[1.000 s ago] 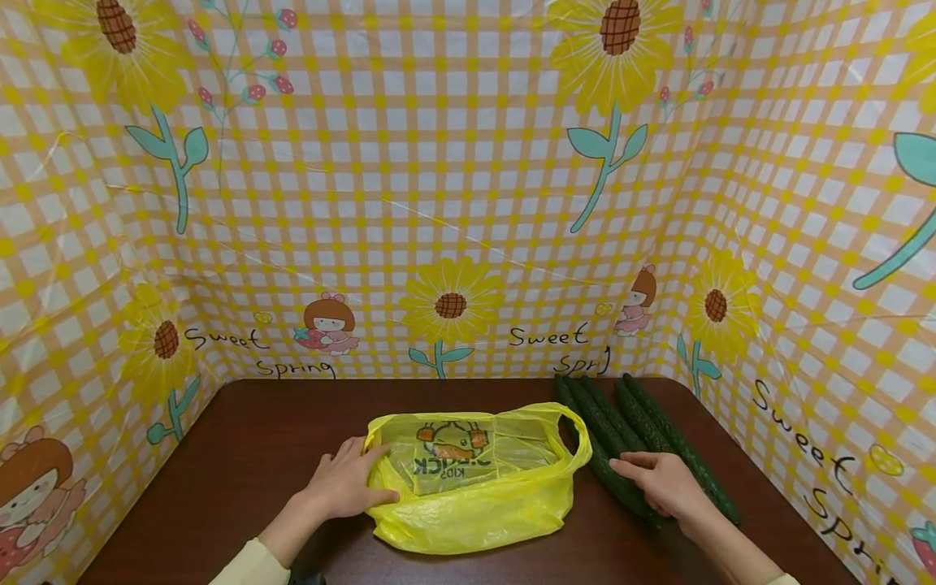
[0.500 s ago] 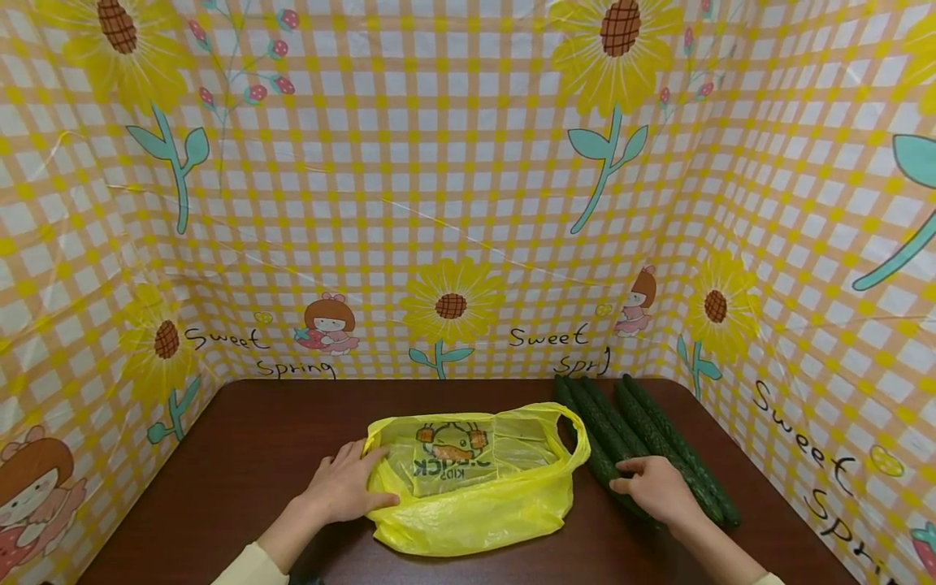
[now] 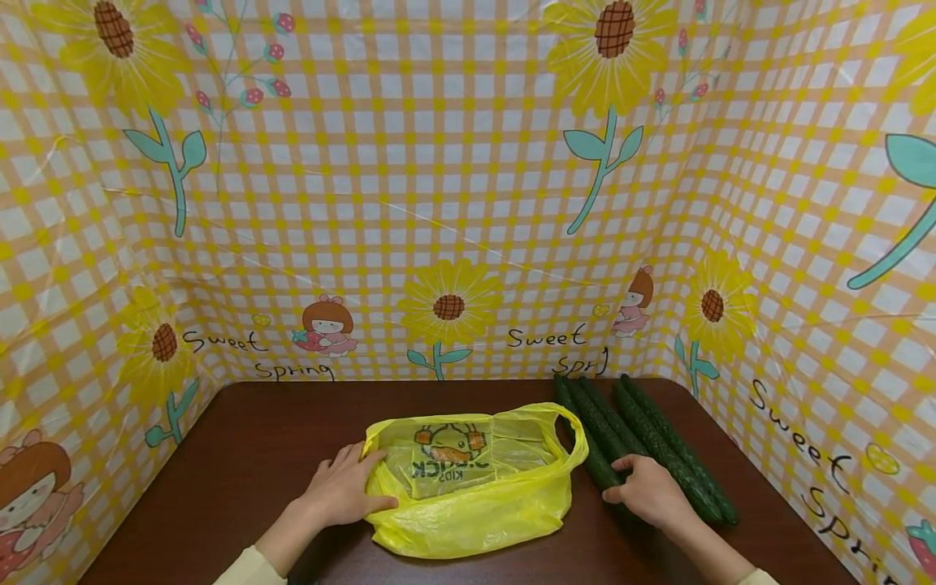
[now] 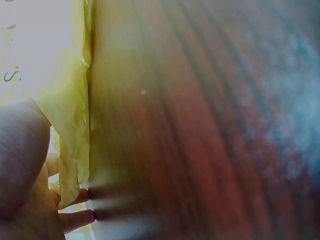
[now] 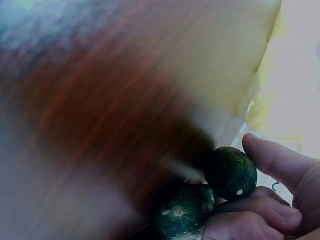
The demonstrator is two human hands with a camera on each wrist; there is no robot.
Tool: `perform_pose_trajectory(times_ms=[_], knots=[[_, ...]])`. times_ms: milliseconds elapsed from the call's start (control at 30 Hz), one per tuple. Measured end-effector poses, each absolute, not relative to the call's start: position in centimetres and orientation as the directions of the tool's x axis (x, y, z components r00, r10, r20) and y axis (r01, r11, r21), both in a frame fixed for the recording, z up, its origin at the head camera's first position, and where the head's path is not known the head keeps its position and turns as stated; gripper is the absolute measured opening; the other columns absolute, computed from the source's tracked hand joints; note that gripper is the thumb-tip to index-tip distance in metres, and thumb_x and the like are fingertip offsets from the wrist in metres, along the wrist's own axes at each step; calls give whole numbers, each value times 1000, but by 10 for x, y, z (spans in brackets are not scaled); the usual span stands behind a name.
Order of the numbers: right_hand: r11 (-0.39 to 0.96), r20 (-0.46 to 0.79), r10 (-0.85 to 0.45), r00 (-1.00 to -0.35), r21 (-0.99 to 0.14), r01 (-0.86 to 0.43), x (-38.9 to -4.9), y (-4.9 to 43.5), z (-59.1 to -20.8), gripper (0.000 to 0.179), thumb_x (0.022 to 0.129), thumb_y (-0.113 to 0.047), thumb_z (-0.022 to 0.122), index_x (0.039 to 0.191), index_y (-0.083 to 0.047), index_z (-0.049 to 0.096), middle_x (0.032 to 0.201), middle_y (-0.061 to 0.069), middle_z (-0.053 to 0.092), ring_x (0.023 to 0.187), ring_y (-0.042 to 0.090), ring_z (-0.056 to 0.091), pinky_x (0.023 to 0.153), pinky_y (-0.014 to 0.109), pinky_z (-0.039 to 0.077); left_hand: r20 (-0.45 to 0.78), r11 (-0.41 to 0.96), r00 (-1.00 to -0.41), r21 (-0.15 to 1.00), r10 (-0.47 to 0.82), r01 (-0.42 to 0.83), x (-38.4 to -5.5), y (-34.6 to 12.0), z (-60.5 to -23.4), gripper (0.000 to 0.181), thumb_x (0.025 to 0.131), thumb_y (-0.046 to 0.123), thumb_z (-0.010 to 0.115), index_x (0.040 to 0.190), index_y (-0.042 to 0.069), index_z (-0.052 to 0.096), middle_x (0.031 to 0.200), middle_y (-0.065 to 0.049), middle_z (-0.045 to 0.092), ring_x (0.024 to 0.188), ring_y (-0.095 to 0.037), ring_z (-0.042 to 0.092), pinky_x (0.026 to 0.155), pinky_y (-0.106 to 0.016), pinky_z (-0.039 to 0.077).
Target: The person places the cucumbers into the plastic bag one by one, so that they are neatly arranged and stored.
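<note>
Okay, your right hand [image 3: 647,491] has the leftmost cucumber [image 3: 600,467] pinched by its near end, pointing away from you, just right of the yellow bag [image 3: 475,524] your spread left hand [image 3: 340,487] touches.

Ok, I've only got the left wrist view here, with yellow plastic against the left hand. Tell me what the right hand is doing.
Observer: The right hand has its grip on the near end of a cucumber.
Operator: Now give me the state of the yellow bag's mouth.
Observer: In the head view, the yellow bag has its mouth open, with a duck print visible inside.
Operator: Report where the other cucumbers are.
Observer: The other cucumbers lie on the dark table, to the right of the bag.
</note>
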State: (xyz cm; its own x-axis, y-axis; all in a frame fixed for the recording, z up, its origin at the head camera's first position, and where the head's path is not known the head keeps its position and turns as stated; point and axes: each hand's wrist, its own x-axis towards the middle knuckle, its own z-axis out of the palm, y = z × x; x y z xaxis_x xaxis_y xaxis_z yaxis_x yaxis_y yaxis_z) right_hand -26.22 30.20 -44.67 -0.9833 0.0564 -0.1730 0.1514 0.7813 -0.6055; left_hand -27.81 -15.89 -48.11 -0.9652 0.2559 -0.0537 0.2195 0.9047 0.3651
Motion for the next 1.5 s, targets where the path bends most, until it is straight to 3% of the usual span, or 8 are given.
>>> perform_pose_trajectory(times_ms=[200,367,667,900,1200,1300,1400,1500], knots=[[807,-183,74,-980,-566,167,-259,300,-448,59,83,-14,79,132,12,59,69,3,63,56,16,48,57,33,42,-63,904,-964,367,258,218,-277,-159,-480,86,80,69,72,149,20,51,158,-23,35,145,-44,33,108,-71,28],[824,-180,82,-980,-541,168,-259,298,-447,59,82,-15,81,129,13,61,65,5,66,52,13,46,56,32,42,-78,903,-963,373,260,213,-276,-158,-479,87,80,69,71,149,21,51,159,-23,34,145,-44,32,108,-71,28],[871,-148,85,-985,-469,146,-264,294,-451,61,80,-21,84,126,12,63,85,16,73,52,12,50,50,31,42,-77,905,-965,373,251,206,-277,-161,-480,87,81,69,70,150,20,50,159,-23,34,146,-44,32,108,-72,27],[873,-107,92,-990,-470,132,-264,293,-453,39,81,-14,80,112,7,71,73,11,65,54,17,53,50,30,40,-81,896,-962,390,262,211,-276,-162,-482,86,81,69,70,149,20,51,158,-24,35,146,-45,32,107,-73,27],[807,-118,52,-992,-579,111,-269,306,-449,27,81,-20,78,92,4,77,116,29,69,72,24,65,62,36,51,-68,901,-961,369,270,227,-277,-160,-481,86,82,71,68,149,21,50,158,-23,35,146,-44,32,107,-73,27],[766,-147,63,-987,-627,142,-270,309,-447,26,80,-21,76,61,-7,65,90,18,73,66,19,59,63,36,51,-67,903,-961,364,270,228,-277,-160,-481,86,81,71,68,149,21,50,159,-23,34,146,-44,32,107,-73,28],[711,-175,67,-982,-683,170,-270,311,-444,40,80,-20,73,54,-18,43,61,-3,57,51,9,35,52,28,39,-63,904,-961,361,269,230,-277,-159,-481,86,81,71,68,149,21,51,158,-22,35,145,-44,33,107,-72,28],[653,-193,68,-979,-733,190,-268,313,-441,24,82,-21,72,62,-12,62,46,-10,38,46,7,14,45,24,25,-64,905,-961,359,268,229,-276,-159,-482,86,81,71,68,149,21,51,158,-22,35,145,-43,33,107,-71,29]])
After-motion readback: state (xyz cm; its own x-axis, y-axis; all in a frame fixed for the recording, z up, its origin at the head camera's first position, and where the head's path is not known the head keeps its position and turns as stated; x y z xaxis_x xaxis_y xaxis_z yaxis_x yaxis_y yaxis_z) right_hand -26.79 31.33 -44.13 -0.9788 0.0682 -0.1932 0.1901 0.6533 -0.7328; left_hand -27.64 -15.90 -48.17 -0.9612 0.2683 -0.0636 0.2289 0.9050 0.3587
